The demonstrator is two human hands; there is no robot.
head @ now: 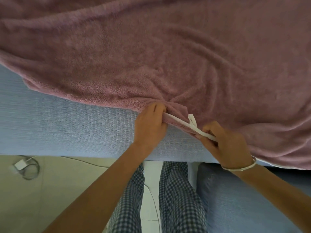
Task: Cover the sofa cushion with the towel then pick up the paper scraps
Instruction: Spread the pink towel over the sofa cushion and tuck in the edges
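Both hands are clamped on the near edge of the towel [151, 56], a little apart from each other. The left hand [150, 126] has its fingers curled over the hem, bunching the pile where several creases meet. The right hand [226, 145] pinches the same hem lower and to the right, thumb on top. Between them the edge is pulled into a taut line, showing its white trim [178, 122] and a small white loop tag [192, 120] that stands up from it.

The towel is a mauve-pink terry cloth. It lies spread and rumpled over the top of the blue woven sofa cushion [67, 132], filling the upper part of the view and hanging over the front edge at the right. At the left, the cushion's front face and part of its top are uncovered.

A thin silver bangle [240, 168] circles the right wrist. Below the arms are the person's checked trousers [176, 199], with more blue woven fabric at the lower right. On the pale floor [67, 182] at the left lies a white charger [20, 165] with a coiled cable [32, 172].
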